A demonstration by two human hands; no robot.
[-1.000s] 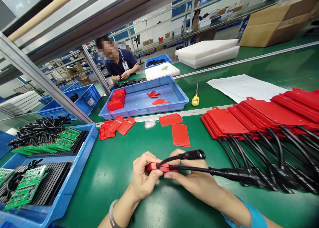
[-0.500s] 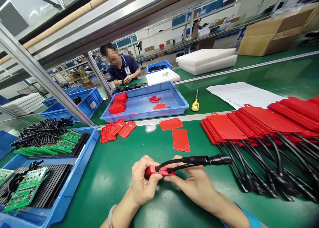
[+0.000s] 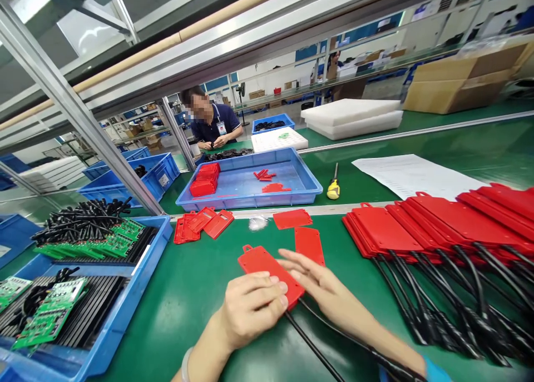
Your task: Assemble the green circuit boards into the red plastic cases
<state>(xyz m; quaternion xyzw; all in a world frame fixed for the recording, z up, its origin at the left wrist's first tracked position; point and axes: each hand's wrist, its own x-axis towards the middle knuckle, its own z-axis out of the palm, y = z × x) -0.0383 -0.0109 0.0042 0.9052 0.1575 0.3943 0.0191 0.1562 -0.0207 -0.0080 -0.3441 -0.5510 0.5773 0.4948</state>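
Observation:
A flat red plastic case [image 3: 263, 262] with a hanging loop at its far end lies face up and slanted in front of me. My left hand [image 3: 249, 308] grips its near left side, fingers across the top. Two black cables [image 3: 311, 342] leave the case's near end and run down to the right. My right hand [image 3: 321, 287] is at the case's right edge with fingers stretched out. Whether its thumb presses the case is hidden. Just beyond lie loose red cover plates [image 3: 309, 244], and several red case halves [image 3: 202, 223] lie further left.
Finished-looking red cases [image 3: 384, 229] with black cables are stacked at right. A blue tray [image 3: 250, 200] with red parts stands at the back, beside a yellow screwdriver [image 3: 333, 190] and paper [image 3: 417, 173]. At left, a blue bin [image 3: 125, 321] holds circuit boards [image 3: 52, 309]. A co-worker [image 3: 214, 123] sits opposite.
The red case has turned from edge-on to flat, with its cables swung toward me. My right hand has loosened and straightened its fingers; my left hand now holds the case from above. The view tilted slightly.

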